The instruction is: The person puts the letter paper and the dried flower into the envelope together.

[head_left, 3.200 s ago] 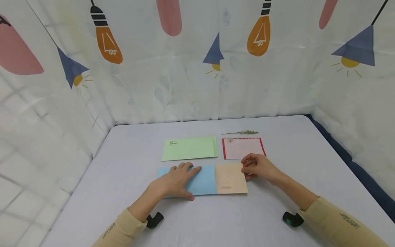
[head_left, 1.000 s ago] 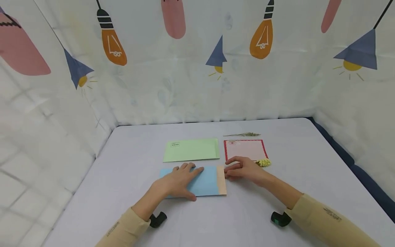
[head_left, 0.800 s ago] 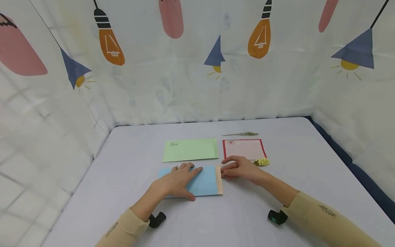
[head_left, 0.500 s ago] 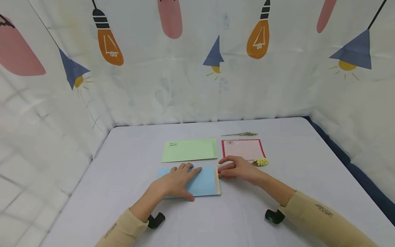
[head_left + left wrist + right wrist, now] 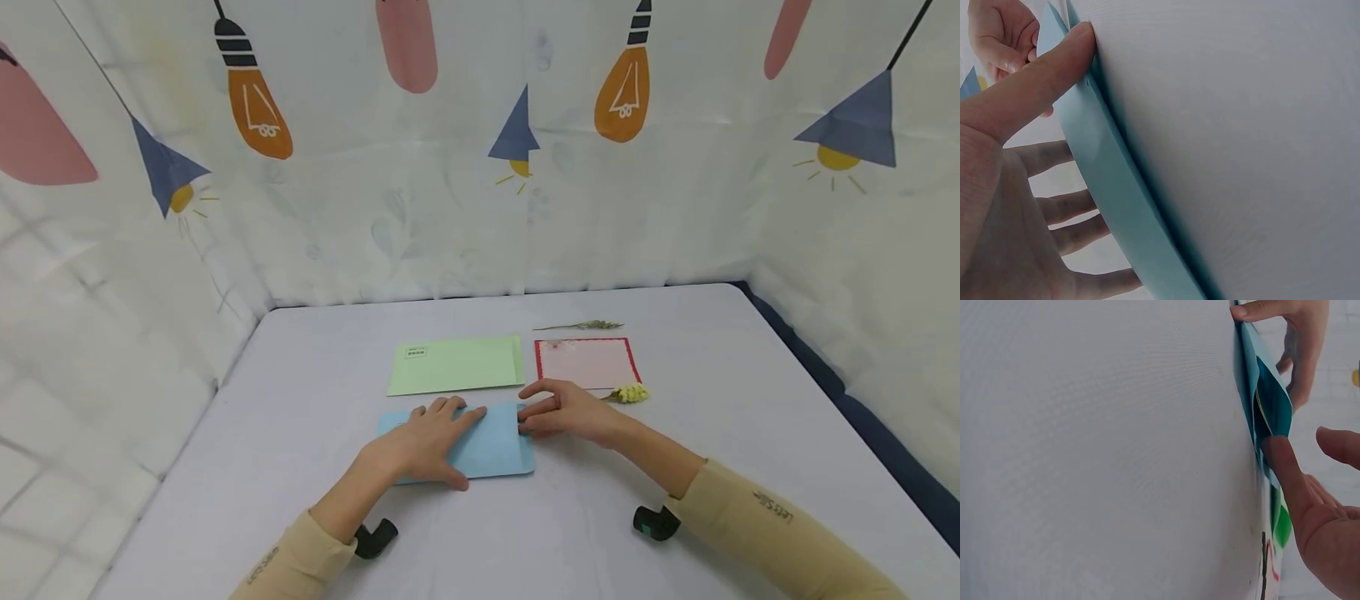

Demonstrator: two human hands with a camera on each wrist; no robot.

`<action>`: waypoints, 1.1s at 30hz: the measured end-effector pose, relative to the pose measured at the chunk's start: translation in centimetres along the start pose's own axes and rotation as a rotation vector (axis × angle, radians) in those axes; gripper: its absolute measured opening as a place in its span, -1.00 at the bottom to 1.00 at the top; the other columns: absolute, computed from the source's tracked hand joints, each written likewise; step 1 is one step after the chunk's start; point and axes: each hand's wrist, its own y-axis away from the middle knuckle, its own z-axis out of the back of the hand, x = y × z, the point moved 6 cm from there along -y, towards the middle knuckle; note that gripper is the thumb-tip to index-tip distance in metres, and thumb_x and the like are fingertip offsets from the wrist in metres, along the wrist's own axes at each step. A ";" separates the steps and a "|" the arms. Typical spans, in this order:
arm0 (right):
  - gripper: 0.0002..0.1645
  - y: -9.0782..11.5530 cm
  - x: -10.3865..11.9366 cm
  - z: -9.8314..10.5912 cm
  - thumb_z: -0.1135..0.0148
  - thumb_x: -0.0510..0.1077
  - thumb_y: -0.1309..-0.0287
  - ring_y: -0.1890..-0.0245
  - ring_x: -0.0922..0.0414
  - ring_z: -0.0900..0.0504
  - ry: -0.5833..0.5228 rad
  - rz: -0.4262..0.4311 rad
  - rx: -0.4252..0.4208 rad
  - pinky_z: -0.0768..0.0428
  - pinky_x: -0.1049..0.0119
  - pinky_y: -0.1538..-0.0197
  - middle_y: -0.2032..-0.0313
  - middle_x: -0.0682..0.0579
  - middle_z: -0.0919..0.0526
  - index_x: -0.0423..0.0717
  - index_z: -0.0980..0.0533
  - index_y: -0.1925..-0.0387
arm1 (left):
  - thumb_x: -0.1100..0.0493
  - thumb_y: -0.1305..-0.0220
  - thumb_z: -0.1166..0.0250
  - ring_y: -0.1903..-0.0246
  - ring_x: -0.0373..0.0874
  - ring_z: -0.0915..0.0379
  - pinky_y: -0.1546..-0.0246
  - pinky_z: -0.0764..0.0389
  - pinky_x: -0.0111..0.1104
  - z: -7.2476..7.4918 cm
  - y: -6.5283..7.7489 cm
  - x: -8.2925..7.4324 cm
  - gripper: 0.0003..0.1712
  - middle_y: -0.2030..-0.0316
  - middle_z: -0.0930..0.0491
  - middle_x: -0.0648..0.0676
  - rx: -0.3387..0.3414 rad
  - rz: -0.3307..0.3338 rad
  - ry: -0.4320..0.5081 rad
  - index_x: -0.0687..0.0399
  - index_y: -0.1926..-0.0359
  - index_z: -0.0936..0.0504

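Your left hand [image 5: 426, 444] lies spread over the blue envelope [image 5: 492, 448], the paper right under your fingers — and your right hand [image 5: 567, 412], fingers parted, touches the envelope's near end.

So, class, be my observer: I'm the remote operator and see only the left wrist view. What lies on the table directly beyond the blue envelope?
Observer: In the head view, a green envelope lies flat there.
Operator: Thanks. I can't see into the blue envelope; does anything show inside its end by the right hand?
Observer: Yes, the right wrist view shows a thin pale edge inside the open end, but I can't tell what it belongs to.
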 end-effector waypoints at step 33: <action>-0.60 4.7 -0.5 6.1 -0.30 -0.07 -0.41 0.09 -0.10 -0.67 0.250 0.010 -0.047 -0.67 0.13 0.01 0.10 -0.17 -0.71 -0.26 -0.57 -0.12 | -0.23 -0.04 -0.59 -0.37 0.11 -0.18 -0.32 -0.23 0.17 0.2 0.5 -0.3 0.15 -0.40 -0.26 0.18 -0.027 -0.027 0.012 -0.06 -0.57 -0.26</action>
